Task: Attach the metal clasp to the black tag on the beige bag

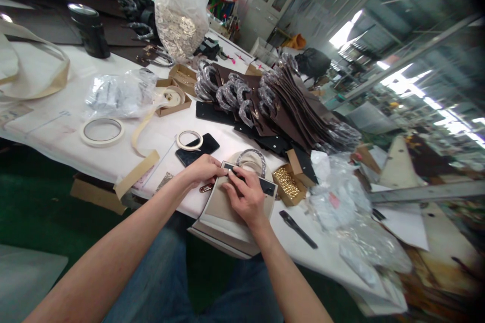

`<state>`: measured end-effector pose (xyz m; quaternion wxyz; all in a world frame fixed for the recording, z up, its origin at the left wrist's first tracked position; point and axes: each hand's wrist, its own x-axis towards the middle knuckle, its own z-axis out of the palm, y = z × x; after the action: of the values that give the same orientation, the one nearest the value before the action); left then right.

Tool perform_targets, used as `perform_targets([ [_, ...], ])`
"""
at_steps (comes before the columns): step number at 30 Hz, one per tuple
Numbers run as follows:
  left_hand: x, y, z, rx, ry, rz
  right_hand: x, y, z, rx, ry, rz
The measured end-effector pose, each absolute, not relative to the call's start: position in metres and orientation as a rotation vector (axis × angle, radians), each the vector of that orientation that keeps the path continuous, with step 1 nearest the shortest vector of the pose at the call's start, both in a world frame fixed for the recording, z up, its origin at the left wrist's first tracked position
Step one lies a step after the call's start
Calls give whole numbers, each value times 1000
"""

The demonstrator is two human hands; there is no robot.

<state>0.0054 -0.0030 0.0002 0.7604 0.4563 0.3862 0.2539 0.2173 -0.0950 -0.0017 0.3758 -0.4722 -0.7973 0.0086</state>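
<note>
A beige handbag (223, 212) lies at the near edge of the white table (56, 131), its wrapped ring handle (250, 157) at the top. My left hand (202, 169) grips the bag's top left corner with curled fingers. My right hand (246, 194) presses down on the dark strip (265, 185) along the bag's top edge, fingers pinched on it. A small gold-brown metal piece (205, 188) lies just under my left hand.
A box of gold hardware (287, 184), a black tool (298, 229) and crumpled clear plastic (341, 197) lie to the right. A phone (197, 149), tape rolls (101, 131) and a stack of brown bags with wrapped handles (280, 106) sit behind. A bag of metal parts (178, 25) stands further back.
</note>
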Motion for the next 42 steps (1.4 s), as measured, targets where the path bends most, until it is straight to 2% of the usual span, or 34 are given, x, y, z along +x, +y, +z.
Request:
perform_targets([
  [7, 6, 0, -3, 1025, 813, 561, 217, -97, -2, -1226, -2088, -64],
  [19, 6, -5, 2, 1191, 822, 540, 220, -91, 23, -1255, -1883, 299],
  [27, 20, -10, 6, 1150, 865, 456, 242, -96, 45, -1230, -1821, 423],
  [29, 21, -10, 7, 1129, 866, 413, 253, -108, 59, -1371, -1767, 326],
  [33, 24, -14, 11, 1151, 894, 395, 275, -154, 77, -2034, -1348, -26],
  [36, 29, -17, 19, 1161, 922, 401, 293, -178, 73, -2280, -1233, 78],
  [42, 40, -32, 52, 1261, 1049, 459, 324, -184, 69, -2219, -1125, 295],
])
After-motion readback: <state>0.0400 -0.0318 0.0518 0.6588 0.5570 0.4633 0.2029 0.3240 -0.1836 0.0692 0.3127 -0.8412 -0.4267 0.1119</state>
